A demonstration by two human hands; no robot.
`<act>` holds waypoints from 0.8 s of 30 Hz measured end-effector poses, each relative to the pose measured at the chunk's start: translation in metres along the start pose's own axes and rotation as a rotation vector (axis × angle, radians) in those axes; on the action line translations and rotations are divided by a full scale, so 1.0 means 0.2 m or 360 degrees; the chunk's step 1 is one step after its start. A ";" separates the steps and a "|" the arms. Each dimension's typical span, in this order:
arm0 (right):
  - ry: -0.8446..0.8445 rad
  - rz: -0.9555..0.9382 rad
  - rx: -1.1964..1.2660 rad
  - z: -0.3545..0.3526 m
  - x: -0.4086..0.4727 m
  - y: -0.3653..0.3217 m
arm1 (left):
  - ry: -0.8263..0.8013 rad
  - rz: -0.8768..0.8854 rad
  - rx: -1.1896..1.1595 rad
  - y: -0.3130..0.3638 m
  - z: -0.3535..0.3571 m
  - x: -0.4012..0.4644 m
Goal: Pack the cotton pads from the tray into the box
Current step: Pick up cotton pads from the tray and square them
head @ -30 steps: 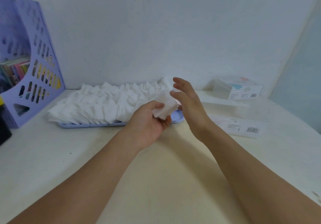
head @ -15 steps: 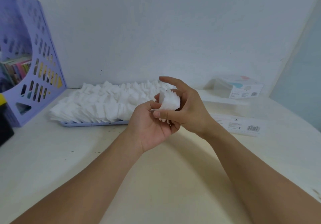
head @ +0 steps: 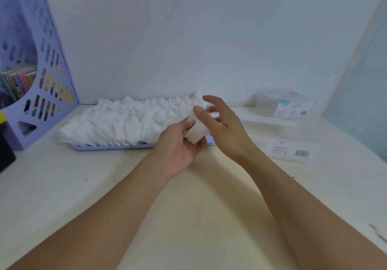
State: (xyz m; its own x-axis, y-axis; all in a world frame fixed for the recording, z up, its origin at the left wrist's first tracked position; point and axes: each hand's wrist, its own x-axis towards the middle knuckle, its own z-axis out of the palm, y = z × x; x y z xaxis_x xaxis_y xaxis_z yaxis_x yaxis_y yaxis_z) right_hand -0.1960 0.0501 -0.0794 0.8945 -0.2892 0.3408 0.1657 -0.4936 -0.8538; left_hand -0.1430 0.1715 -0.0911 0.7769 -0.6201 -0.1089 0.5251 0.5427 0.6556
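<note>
Left hand (head: 180, 144) is curled palm-up around a small stack of cotton pads (head: 195, 131), held above the near right end of the tray (head: 117, 146). Right hand (head: 222, 121) is spread, fingers loose and blurred; its thumb appears to rest on the top of the stack, though contact cannot be confirmed. Nothing is gripped by it.

The remaining cotton pads (head: 125, 121) are heaped along the blue tray, at the left of the hands. The clear box (head: 272, 126) stands on the worktop (head: 188, 207) further right, near the wall.

Risk noted: the stack is held by one hand only, with its edges fanned. Pads could slip or splay during carriage to the box, and an uneven stack is judged likely to catch on the box rim.

Against the frame half a second earlier, the right hand's pinch on the stack has been released and its fingers opened.
</note>
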 end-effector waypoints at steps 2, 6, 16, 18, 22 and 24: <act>-0.0013 0.0264 0.0016 0.00 0.01 -0.01 | 0.0111 0.0214 0.0168 -0.02 0.01 0.01; -0.0068 0.0314 0.0346 -0.04 -0.01 -0.04 | 0.0020 0.0465 0.0755 -0.08 0.13 -0.01; 0.0439 0.0735 -0.0196 -0.96 -0.04 0.08 | -0.0449 0.0950 0.3224 -0.25 0.19 0.22; 0.0364 0.0818 -0.0552 -0.99 0.00 0.11 | -0.0395 0.1052 0.3158 -0.31 0.21 0.24; 0.0238 0.0744 -0.0941 -0.90 0.06 0.18 | -0.0317 0.1218 0.3021 -0.39 0.25 0.23; 0.0198 0.0689 -0.1055 -0.84 0.09 0.22 | -0.0316 0.1260 0.2969 -0.41 0.22 0.20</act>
State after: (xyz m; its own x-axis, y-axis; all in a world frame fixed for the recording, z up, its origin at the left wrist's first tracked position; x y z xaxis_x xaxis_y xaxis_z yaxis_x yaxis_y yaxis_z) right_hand -0.2420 -0.1148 -0.0433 0.7639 -0.6363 0.1075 -0.5013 -0.6900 -0.5221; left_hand -0.1709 0.0772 -0.1157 0.5009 -0.6991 0.5103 -0.8643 -0.3728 0.3376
